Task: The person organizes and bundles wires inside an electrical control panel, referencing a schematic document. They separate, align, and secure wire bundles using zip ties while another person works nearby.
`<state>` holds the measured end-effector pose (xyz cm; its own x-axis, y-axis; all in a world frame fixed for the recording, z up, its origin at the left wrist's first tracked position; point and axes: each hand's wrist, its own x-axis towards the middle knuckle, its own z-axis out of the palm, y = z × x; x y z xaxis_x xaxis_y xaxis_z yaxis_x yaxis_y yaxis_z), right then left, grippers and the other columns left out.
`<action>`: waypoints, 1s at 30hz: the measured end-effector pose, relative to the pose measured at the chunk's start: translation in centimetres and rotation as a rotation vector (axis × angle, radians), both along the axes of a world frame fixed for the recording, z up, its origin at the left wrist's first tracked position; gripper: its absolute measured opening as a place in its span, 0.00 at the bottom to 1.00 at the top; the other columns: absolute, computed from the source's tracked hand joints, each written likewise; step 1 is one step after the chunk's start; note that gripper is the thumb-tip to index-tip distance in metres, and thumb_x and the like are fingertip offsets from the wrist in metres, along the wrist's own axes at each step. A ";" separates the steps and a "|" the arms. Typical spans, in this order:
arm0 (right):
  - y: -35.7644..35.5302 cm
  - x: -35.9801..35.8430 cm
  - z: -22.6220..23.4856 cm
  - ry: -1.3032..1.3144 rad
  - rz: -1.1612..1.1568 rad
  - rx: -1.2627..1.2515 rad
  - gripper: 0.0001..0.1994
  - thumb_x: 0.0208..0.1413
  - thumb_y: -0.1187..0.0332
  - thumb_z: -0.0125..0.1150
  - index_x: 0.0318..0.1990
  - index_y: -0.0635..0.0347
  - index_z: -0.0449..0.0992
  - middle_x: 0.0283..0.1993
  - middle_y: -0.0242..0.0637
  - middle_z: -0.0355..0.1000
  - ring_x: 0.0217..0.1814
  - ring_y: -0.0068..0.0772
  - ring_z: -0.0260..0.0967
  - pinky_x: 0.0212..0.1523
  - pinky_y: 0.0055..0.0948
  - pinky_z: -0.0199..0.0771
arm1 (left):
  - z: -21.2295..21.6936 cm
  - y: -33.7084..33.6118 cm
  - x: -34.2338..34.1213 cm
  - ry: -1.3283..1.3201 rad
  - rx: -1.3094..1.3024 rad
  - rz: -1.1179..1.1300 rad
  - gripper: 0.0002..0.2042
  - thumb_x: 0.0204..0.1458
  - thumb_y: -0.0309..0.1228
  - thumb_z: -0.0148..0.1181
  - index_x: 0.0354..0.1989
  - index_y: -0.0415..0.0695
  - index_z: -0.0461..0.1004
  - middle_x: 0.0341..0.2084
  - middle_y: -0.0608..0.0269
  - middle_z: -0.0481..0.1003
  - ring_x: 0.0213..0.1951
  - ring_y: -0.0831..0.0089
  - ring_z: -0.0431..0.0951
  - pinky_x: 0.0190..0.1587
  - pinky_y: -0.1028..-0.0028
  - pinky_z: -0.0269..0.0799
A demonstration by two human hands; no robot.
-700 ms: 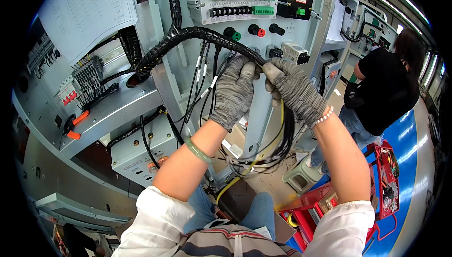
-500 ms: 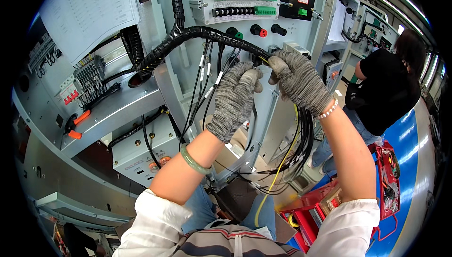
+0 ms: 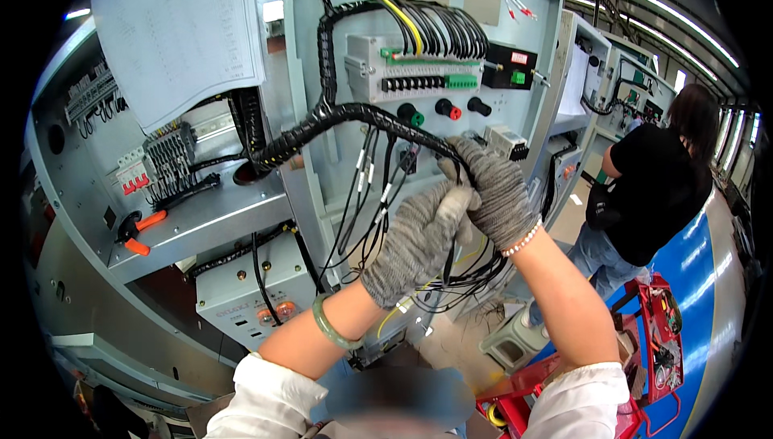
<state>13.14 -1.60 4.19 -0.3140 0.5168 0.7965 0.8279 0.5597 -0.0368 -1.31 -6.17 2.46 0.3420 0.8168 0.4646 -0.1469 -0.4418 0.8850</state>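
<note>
Black wrapped harness [image 3: 306,129] crosses the grey panel [image 3: 354,25], right hand [image 3: 497,191] clamped around its far end; left hand [image 3: 419,234] touches the right, grip unclear. Probably light, stiff, springy; best gripped at the wrapped end.

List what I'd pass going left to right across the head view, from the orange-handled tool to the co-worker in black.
Orange-handled tool → grey metal box → left gloved hand → right gloved hand → co-worker in black.
</note>
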 end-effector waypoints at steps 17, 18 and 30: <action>-0.4 0.9 4.4 -0.346 -0.180 0.096 0.14 0.53 0.55 0.52 0.39 0.55 0.71 0.25 0.40 0.69 0.27 0.40 0.70 0.29 0.36 0.69 | 6.2 5.3 -3.6 0.979 1.191 0.859 0.14 0.41 0.36 0.59 0.39 0.50 0.74 0.37 0.65 0.72 0.43 0.64 0.70 0.48 0.62 0.63; -0.5 0.9 4.8 -0.374 -0.185 0.097 0.14 0.53 0.55 0.52 0.39 0.55 0.71 0.25 0.39 0.69 0.27 0.40 0.70 0.28 0.37 0.69 | 6.6 5.0 -3.6 1.032 1.169 0.857 0.14 0.41 0.36 0.59 0.39 0.50 0.74 0.37 0.65 0.72 0.43 0.64 0.70 0.47 0.62 0.63; -1.2 -0.1 6.2 -0.330 -0.152 -0.118 0.13 0.55 0.57 0.49 0.39 0.55 0.70 0.27 0.44 0.71 0.31 0.46 0.70 0.30 0.42 0.68 | 6.0 5.9 -3.8 0.951 1.259 0.903 0.14 0.43 0.37 0.58 0.40 0.50 0.74 0.35 0.64 0.73 0.44 0.63 0.70 0.49 0.61 0.61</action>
<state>12.99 -2.81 10.39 -0.4559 0.6595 0.5977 0.8795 0.4370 0.1886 -5.08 -0.29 8.42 0.5302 0.2361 0.8143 0.7895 -0.4876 -0.3727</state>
